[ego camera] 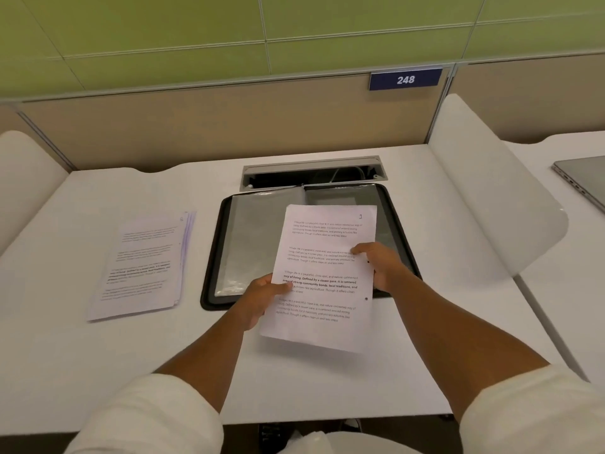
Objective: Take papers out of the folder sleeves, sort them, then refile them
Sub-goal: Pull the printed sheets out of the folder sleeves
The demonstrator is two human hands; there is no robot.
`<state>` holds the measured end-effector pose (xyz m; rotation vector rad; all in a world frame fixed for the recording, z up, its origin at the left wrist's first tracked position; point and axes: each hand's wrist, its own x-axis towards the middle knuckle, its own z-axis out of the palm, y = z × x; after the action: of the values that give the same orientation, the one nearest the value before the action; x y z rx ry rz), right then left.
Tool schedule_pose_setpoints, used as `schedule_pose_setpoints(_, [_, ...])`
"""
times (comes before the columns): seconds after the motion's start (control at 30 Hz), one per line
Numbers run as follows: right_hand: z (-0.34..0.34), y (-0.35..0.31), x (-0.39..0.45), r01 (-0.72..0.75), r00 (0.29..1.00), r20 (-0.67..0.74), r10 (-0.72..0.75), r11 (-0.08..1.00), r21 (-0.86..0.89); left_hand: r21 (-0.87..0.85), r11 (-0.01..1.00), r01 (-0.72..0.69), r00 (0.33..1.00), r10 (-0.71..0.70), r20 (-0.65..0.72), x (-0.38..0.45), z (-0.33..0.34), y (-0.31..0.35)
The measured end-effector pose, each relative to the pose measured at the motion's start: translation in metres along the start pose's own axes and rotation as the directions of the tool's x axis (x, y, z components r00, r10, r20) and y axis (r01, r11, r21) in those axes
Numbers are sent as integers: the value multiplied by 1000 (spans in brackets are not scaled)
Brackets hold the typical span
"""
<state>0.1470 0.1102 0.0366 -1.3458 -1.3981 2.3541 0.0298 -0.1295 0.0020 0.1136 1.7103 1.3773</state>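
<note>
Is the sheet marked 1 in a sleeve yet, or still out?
Out. Both the left hand and right hand grip the sheet above the open folder.

A single wide-angle view from the person's head looks forward and steeply down across the white worktop (pixel 98 371), close enough that both forearms fill the lower frame. It faces the beige partition (pixel 196 126) at the back, whose straight edges bow outward.
</note>
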Motion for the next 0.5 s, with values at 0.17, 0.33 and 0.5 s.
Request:
schedule_pose_setpoints(0.17, [43,-1,10,8,1000,27,-6,997,-82,-12,999,-52,995,51,-85,6,-35,10])
schedule_pose_setpoints(0.33, [87,2,21,1,997,75,18,967,-253,-64,995,-82,973,65,-223,10,-76,18])
schedule_pose_setpoints(0.5, [134,10,38,29,996,86,11,897,-441,-56,993,-106,930,79,-358,14,-124,19])
